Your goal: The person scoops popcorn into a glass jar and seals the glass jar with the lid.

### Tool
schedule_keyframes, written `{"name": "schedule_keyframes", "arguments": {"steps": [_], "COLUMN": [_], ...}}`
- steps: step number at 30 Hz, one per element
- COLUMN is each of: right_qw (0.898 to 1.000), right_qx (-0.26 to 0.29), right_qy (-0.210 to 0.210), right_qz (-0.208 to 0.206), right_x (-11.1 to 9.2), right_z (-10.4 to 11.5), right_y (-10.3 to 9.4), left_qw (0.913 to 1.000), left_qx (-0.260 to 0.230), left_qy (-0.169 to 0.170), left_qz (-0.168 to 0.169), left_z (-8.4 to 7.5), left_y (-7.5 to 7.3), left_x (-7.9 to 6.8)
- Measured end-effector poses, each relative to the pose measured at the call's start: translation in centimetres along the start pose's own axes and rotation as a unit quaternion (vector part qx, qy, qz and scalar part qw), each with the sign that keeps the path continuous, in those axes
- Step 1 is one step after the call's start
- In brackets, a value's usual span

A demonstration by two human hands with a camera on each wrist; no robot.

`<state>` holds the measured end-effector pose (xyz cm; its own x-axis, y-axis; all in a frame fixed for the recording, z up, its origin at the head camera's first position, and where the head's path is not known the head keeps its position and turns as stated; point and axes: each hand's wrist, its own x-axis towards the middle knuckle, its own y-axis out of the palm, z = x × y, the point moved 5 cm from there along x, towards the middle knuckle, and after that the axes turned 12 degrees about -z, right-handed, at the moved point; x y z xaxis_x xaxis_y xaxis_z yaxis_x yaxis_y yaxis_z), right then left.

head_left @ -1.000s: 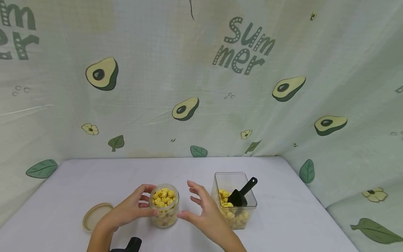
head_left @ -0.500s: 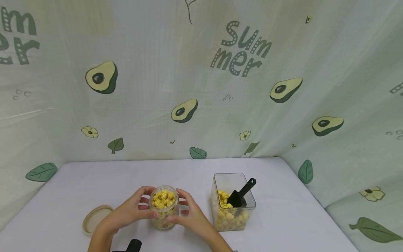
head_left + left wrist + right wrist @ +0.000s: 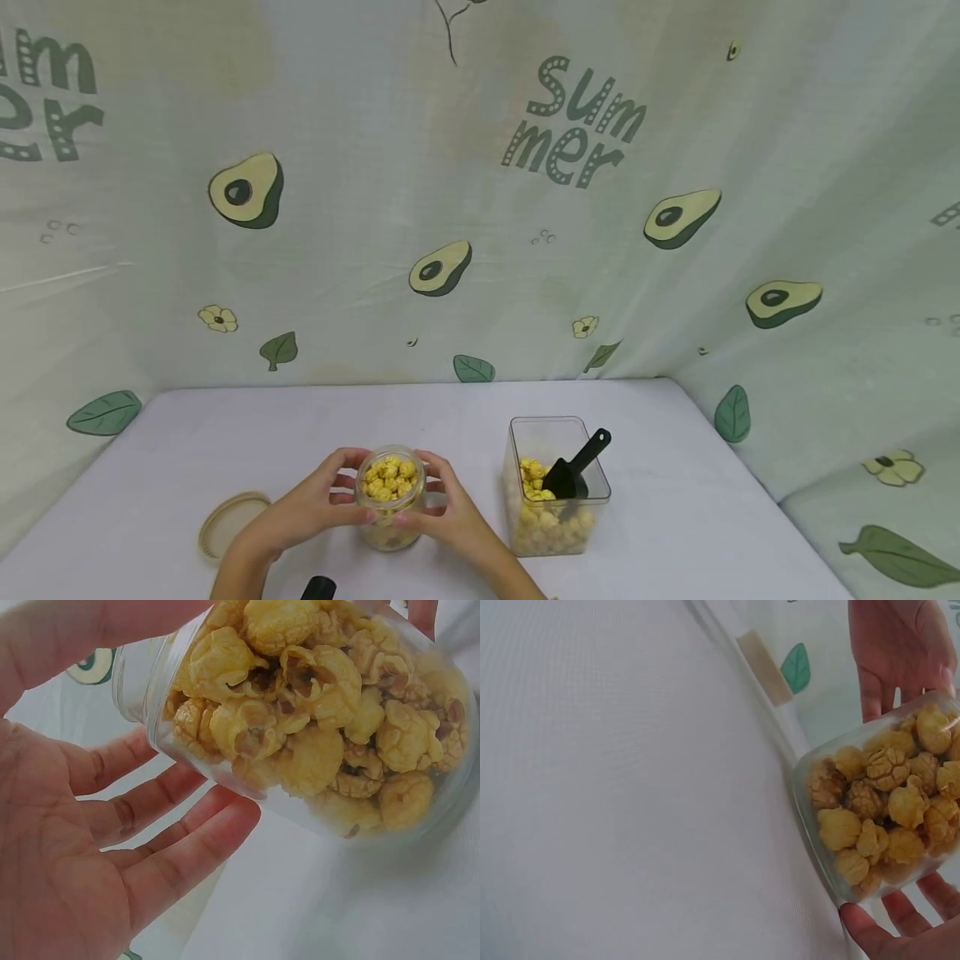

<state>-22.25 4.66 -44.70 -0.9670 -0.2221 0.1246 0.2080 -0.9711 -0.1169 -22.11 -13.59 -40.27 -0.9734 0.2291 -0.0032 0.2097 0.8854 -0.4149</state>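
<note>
A clear round glass jar (image 3: 390, 529) of yellow popcorn (image 3: 388, 479) stands upright in front of me, its top uncovered. My left hand (image 3: 307, 504) holds it from the left, thumb in front and fingers round the far side. From the right, my right hand (image 3: 453, 512) grips it the same way. In the left wrist view, left fingertips (image 3: 232, 821) lie against the glass. The right wrist view has the jar (image 3: 889, 802) between both hands, the right fingers (image 3: 866, 926) close to its base.
Right of the hands stands a clear square container (image 3: 513, 517) of popcorn, with a black scoop (image 3: 577, 467) in it. A round lid with a beige rim (image 3: 206, 533) lies left. A black object (image 3: 318, 588) shows at the bottom edge. An avocado-print curtain (image 3: 337, 208) hangs behind the table.
The right hand has moved left from beside the container and taken hold of the jar. The left hand stays at the jar. The head view has shifted slightly.
</note>
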Motion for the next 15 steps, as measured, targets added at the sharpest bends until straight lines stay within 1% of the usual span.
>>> {"name": "schedule_keyframes", "arguments": {"steps": [3,5,7,9,10,11,12,14,15], "right_qw": [1.0,1.0,1.0,1.0,1.0,1.0,1.0,1.0,1.0], "right_qx": [-0.002,-0.005,-0.007,-0.012,-0.014,-0.014,-0.015,-0.016,-0.016], "right_qy": [0.001,0.006,0.01,0.012,0.012,0.012,0.011,0.011,0.011], "right_qz": [0.003,0.002,0.003,0.003,0.004,0.005,0.006,0.005,0.005], "right_x": [0.0,0.1,0.1,0.2,0.3,0.3,0.3,0.3,0.3], "right_z": [-0.1,-0.2,-0.1,-0.1,-0.1,-0.1,-0.1,-0.2,-0.2], "right_y": [-0.1,-0.1,-0.1,-0.1,-0.1,-0.1,0.0,0.0,0.0], "left_qw": [1.0,0.9997,0.9981,0.9935,0.989,0.9824,0.9747,0.956,0.9474], "left_qx": [0.007,0.017,0.041,0.067,0.081,0.098,0.118,0.16,0.18], "left_qy": [0.007,0.02,0.044,0.078,0.1,0.124,0.14,0.166,0.17], "left_qz": [0.002,0.0,-0.016,-0.05,-0.073,-0.1,-0.128,-0.182,-0.203], "left_z": [-0.2,-0.4,-0.5,-0.4,-0.4,-0.2,0.0,0.6,1.0], "left_y": [0.1,0.1,-0.2,-0.7,-1.2,-1.7,-2.3,-3.6,-4.2], "left_x": [0.0,0.0,-0.2,-0.5,-0.9,-1.3,-1.7,-2.5,-2.9]}}
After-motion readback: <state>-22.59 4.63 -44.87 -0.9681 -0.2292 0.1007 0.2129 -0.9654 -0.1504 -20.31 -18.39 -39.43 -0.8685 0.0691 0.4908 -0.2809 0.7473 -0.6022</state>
